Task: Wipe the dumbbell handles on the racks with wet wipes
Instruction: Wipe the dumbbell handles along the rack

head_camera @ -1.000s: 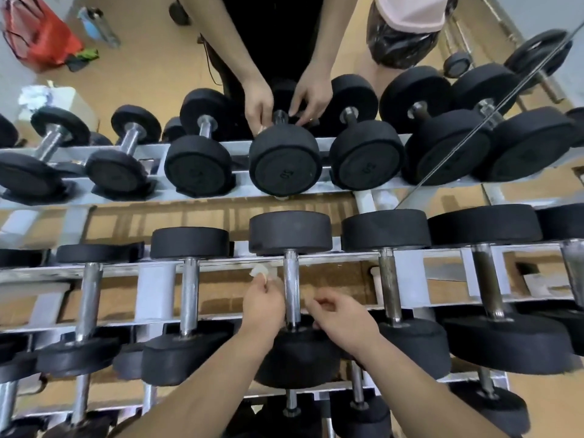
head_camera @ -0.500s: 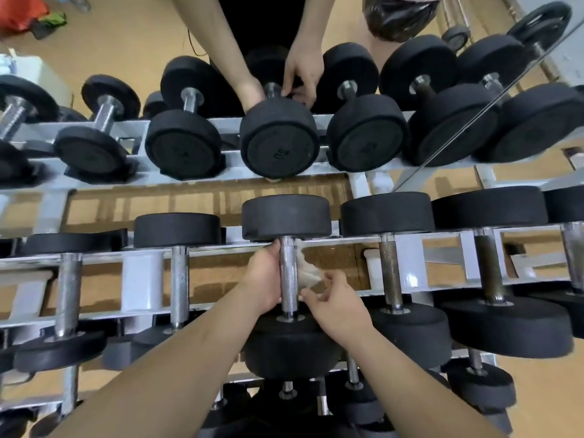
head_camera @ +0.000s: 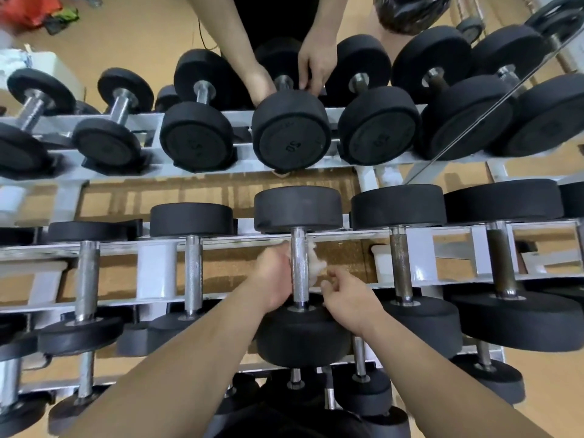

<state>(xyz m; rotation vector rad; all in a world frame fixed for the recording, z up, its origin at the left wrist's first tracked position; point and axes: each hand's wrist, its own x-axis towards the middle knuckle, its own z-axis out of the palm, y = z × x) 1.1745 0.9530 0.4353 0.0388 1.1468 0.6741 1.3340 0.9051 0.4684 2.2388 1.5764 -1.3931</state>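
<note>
Centre of frame, middle tier of the rack: I am working on the dumbbell handle, which runs up the picture between its far head and near head. My left hand presses against the left side of the bar, its fingers going underneath out of sight. The wet wipe bunches out white on the right side, touching the bar. I judge the left hand clamps the wipe round the handle from below. My right hand is curled just right of the bar, fingertips at the wipe's lower edge. I cannot tell whether they pinch it or only touch it. Step in hand: wrapping the wipe round the bar for a stroke along its length. Risks: the wipe is crumpled rather than flat, so a stroke could miss part of the circumference. The knurled steel could snag and shred it. If the dumbbell rolls in its cradle, the fingers under the bar could get pinched. At upper centre another person's hands are on the dumbbell marked 30, on the tier above. Reaching up there risks a collision.
</note>
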